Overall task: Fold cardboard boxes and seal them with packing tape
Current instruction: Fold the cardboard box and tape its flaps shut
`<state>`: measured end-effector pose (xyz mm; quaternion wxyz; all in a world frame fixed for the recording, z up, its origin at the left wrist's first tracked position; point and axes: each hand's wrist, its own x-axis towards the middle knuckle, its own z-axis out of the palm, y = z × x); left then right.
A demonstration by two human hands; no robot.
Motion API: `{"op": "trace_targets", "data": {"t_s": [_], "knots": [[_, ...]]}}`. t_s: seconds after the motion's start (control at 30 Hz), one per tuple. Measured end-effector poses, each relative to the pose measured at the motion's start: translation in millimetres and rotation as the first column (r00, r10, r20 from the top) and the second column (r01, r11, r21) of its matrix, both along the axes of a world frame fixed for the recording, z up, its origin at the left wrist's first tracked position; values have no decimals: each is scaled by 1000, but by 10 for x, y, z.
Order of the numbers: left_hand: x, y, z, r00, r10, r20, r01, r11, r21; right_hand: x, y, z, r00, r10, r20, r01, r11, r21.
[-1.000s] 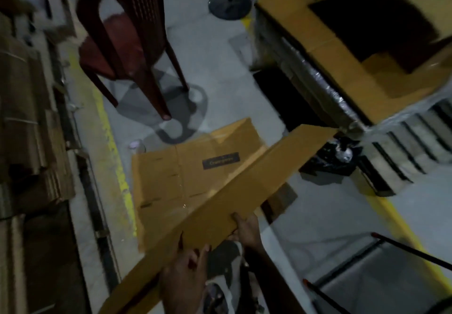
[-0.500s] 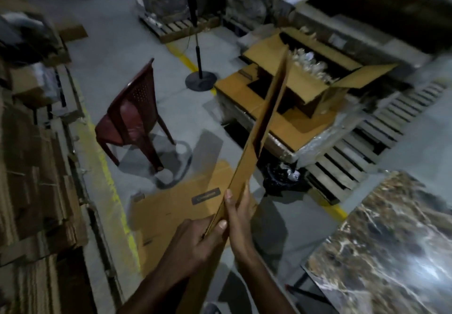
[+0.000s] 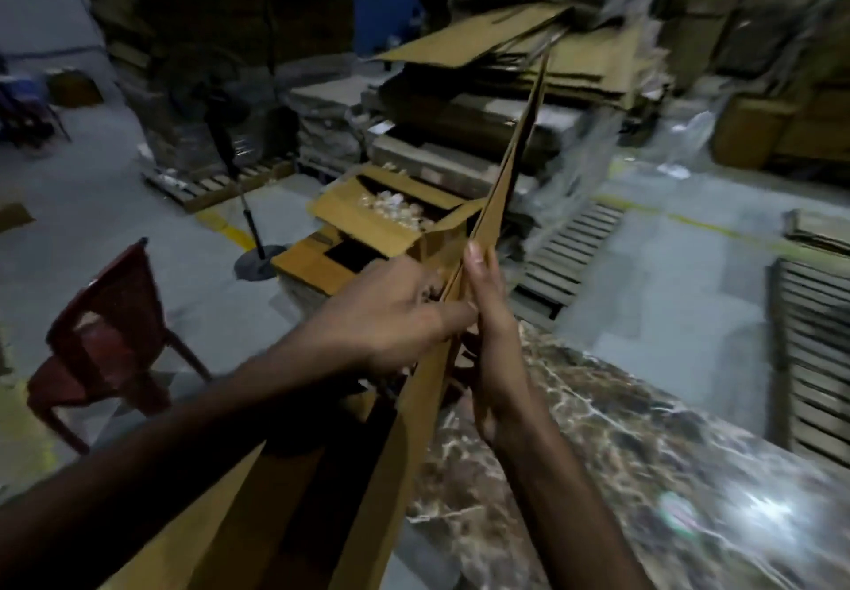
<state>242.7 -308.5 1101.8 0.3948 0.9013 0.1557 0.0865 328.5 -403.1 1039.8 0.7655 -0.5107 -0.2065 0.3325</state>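
A flattened brown cardboard box [image 3: 506,166] stands on edge in front of me, its long edge running from the bottom left up to the upper middle. My left hand [image 3: 391,313] grips its left face with curled fingers at mid-height. My right hand [image 3: 487,309] lies flat along its right face, fingers straight and pointing up. The two layers of the box part slightly near the bottom. No tape is in view.
A dark marble-patterned tabletop [image 3: 644,451] fills the lower right. A red plastic chair [image 3: 106,336] stands at left. Ahead sit an open carton of pale items [image 3: 368,217], wooden pallets [image 3: 570,244], a stand with a round base [image 3: 257,263] and stacks of flat cardboard [image 3: 529,51].
The view has lifted from the floor to the room. The flat box has swung from lying slanted to standing on edge, raised higher, with both hands moved up along it.
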Motion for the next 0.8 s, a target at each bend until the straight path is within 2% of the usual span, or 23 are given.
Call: {"op": "trace_targets", "data": {"t_s": [0.1, 0.23, 0.43, 0.53, 0.63, 0.8], "knots": [[439, -603, 208, 990, -141, 28, 143, 986, -82, 447, -687, 218, 994, -110, 15, 110, 993, -40], [931, -1275, 205, 933, -360, -4, 344, 895, -285, 960, -1489, 135, 976, -208, 67, 209, 978, -18], [1697, -2093, -299, 904, -424, -61, 346, 807, -479, 1476, -2343, -441, 941, -336, 33, 338, 933, -128], [2007, -2289, -456, 843, -523, -125, 389, 754, -529, 1575, -2662, -560, 919, -392, 38, 390, 892, -230], [2231, -2365, -574, 804, -584, -110, 384, 653, -653, 1615, -2839, -526, 893, -448, 44, 444, 861, -248], [2420, -2369, -830, 761, -639, -114, 398, 598, -695, 1699, -3033, -678, 857, -515, 22, 503, 826, -255]]}}
